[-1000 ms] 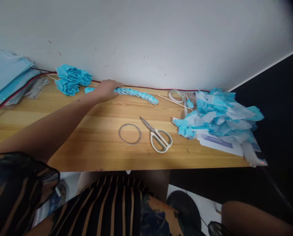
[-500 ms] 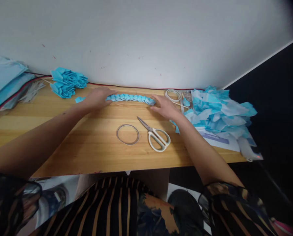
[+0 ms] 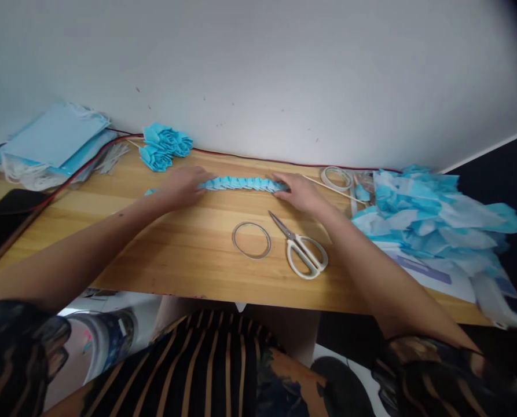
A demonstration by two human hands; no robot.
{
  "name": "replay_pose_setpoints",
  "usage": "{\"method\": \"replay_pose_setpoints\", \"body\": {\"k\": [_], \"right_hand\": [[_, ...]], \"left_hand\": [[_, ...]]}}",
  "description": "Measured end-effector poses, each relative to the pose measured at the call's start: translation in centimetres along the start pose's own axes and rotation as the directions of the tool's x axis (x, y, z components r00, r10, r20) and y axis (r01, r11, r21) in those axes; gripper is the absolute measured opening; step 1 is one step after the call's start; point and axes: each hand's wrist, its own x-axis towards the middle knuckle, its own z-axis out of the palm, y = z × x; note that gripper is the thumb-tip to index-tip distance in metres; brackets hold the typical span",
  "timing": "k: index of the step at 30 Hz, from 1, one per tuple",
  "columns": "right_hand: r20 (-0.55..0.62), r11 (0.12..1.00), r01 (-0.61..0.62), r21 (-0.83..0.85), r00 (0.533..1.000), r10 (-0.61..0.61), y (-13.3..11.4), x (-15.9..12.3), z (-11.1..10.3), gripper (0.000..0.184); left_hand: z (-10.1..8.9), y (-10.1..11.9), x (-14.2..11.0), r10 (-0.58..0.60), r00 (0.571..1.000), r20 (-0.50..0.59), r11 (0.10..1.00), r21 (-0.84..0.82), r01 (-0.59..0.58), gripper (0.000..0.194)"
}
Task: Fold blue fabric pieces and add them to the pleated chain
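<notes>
A long strip of overlapping folded blue pieces (image 3: 241, 183) lies across the back of the wooden table. Over its left part my left hand (image 3: 187, 184) is closed, hiding that stretch; a bit of blue pokes out beyond the wrist. At the strip's right end my right hand (image 3: 299, 190) pinches it between thumb and fingers. White-handled scissors (image 3: 299, 246) lie with their blades apart below the right hand. Beside them rests a thin ring (image 3: 252, 256), perhaps a narrow roll of tape.
Blue folded roses (image 3: 162, 145) sit at the back left, near a stack of blue face masks (image 3: 58, 136) and thin white strips (image 3: 113, 157). A dark phone-like slab (image 3: 8, 223) is at far left. On the right are a tape roll (image 3: 336, 169), a thin stick (image 3: 327, 186) and heaped blue-white petals (image 3: 440, 217).
My right hand has come in from the lower right to the strip's right end. The strip has shifted toward me, with my left hand staying on it. The view has swung left.
</notes>
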Motion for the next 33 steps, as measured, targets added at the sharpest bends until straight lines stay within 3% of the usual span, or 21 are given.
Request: {"method": "replay_pose_setpoints", "body": {"k": [6, 9, 12, 15, 18, 21, 27, 33], "right_hand": [[0.037, 0.994, 0.084, 0.072, 0.996, -0.087, -3.5, 3.0, 1.6, 0.056], [0.048, 0.99, 0.096, 0.106, 0.994, -0.101, -4.2, 3.5, 1.0, 0.058], [-0.034, 0.973, 0.074, 0.217, 0.997, -0.068, -3.3, 2.1, -2.0, 0.058], [-0.134, 0.96, 0.002, 0.278, 0.99, 0.037, -1.5, -1.5, -6.7, 0.049], [-0.16, 0.971, -0.142, 0.191, 0.972, 0.174, 0.0, -6.0, -10.6, 0.037], [-0.102, 0.961, -0.276, 0.021, 0.955, 0.277, 1.0, -9.8, -12.4, 0.023], [0.029, 0.939, -0.278, -0.201, 0.957, 0.289, 1.8, -14.4, -12.6, 0.014], [0.087, 0.926, -0.236, -0.296, 0.958, 0.272, 2.5, -16.3, -12.2, 0.019]], "left_hand": [[0.3, -4.5, -2.7, -0.001, 0.998, -0.062, 0.998, 0.07, 0.005, 0.051], [0.1, -5.6, -3.6, 0.0, 0.997, -0.083, 0.998, 0.059, 0.005, 0.051], [-0.1, -5.8, -4.3, 0.041, 0.987, -0.153, 0.997, -0.055, -0.05, 0.059], [-0.4, -5.1, -4.8, 0.015, 0.96, -0.278, 0.988, -0.141, -0.056, 0.064], [-0.8, -3.2, -5.0, 0.043, 0.917, -0.397, 0.968, -0.209, -0.136, 0.07], [-1.6, 0.2, -4.6, 0.123, 0.894, -0.432, 0.938, -0.245, -0.247, 0.072], [-2.4, 8.0, -3.1, 0.32, 0.863, -0.391, 0.847, -0.289, -0.445, 0.042], [-1.5, 11.7, -1.8, 0.456, 0.823, -0.34, 0.76, -0.331, -0.558, 0.032]]}}
